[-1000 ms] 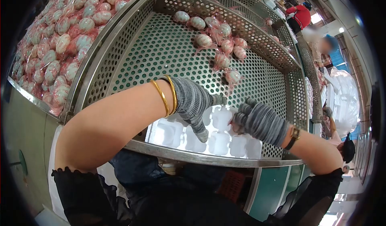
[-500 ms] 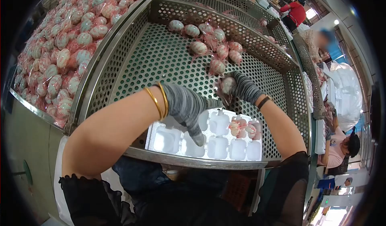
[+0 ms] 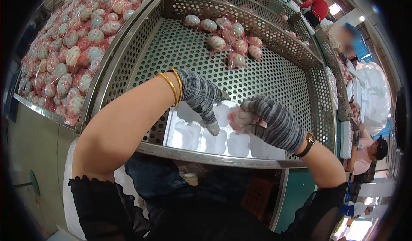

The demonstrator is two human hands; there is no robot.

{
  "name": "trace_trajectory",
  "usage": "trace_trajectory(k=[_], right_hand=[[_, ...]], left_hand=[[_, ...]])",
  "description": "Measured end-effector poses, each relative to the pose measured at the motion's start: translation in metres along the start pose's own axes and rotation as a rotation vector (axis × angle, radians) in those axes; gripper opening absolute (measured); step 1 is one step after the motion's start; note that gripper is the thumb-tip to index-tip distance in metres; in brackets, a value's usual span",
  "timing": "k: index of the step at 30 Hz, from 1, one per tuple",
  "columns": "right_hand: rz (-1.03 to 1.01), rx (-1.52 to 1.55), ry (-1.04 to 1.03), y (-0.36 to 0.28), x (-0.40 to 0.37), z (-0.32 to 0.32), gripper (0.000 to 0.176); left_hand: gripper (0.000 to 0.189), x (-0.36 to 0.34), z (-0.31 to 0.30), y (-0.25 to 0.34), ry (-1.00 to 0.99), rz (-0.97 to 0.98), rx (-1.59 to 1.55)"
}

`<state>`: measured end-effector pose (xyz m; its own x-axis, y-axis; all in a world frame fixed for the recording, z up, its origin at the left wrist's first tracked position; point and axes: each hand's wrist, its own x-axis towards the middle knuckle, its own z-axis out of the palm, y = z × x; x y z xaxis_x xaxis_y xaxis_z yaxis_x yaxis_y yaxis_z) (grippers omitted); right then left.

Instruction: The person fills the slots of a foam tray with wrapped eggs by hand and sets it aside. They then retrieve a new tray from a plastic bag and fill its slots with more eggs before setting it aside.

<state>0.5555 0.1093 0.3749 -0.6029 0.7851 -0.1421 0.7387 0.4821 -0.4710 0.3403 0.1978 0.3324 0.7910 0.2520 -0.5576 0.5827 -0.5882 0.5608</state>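
My right hand (image 3: 274,121), in a grey striped glove, is closed on a plastic-wrapped egg (image 3: 242,118) above the white foam tray (image 3: 239,143). My left hand (image 3: 199,96), gloved alike, rests over the tray's far left part with thumb and fingers apart and nothing visible in its grip. Square hollows show in the front row of the foam tray; its right part lies behind my right hand. The foam tray sits at the near edge of a perforated metal bin (image 3: 169,54). Farther back in the bin lies a cluster of wrapped eggs (image 3: 241,47).
A big heap of wrapped eggs (image 3: 71,55) fills a container on the left, beyond the bin's raised metal wall. Another perforated bin adjoins at the back. Co-workers, one in a red top (image 3: 318,8) and one in a pink top (image 3: 364,155), are along the right.
My right hand has brought the wrapped egg from the bin floor toward me, over the foam tray. My left hand has shifted slightly and stays spread. The camera view has tilted a little.
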Motion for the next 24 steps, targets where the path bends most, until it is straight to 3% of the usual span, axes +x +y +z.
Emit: trace_trajectory(k=[4,5,8,9,11,16,17,20,21,24], right_hand=[[-0.219,0.134,0.069,0.015,0.004,0.014,0.033],[-0.233,0.136,0.001,0.014,0.005,0.005,0.032],[-0.13,-0.379,-0.197,-0.007,0.017,-0.018,0.026],[-0.238,-0.395,-0.133,0.0,0.021,-0.014,0.02],[-0.154,-0.371,-0.24,-0.003,0.027,-0.016,0.017],[-0.102,-0.27,-0.351,-0.01,0.042,0.002,0.019],[-0.133,-0.404,-0.302,-0.01,0.041,0.003,0.017],[-0.27,-0.275,-0.088,0.001,0.032,0.012,0.017],[-0.166,-0.102,-0.208,0.003,0.029,0.008,0.02],[-0.229,-0.337,-0.309,0.005,0.037,0.004,0.022]], left_hand=[[0.112,-0.006,-0.002,0.007,0.007,-0.039,0.043],[0.112,-0.005,-0.001,0.006,0.023,-0.027,0.045],[0.11,0.004,0.006,-0.006,0.055,0.017,0.017],[0.109,0.006,0.007,-0.01,0.054,0.036,-0.013],[0.098,0.0,0.005,0.003,0.044,-0.031,-0.115],[0.098,-0.005,0.002,0.008,0.047,-0.039,-0.072],[0.098,-0.009,0.001,0.01,0.046,-0.041,-0.091],[0.099,-0.001,0.005,0.002,0.06,-0.028,-0.042],[0.099,0.0,0.006,0.001,0.078,-0.027,-0.038],[0.098,-0.003,0.007,0.005,0.082,-0.023,-0.04]])
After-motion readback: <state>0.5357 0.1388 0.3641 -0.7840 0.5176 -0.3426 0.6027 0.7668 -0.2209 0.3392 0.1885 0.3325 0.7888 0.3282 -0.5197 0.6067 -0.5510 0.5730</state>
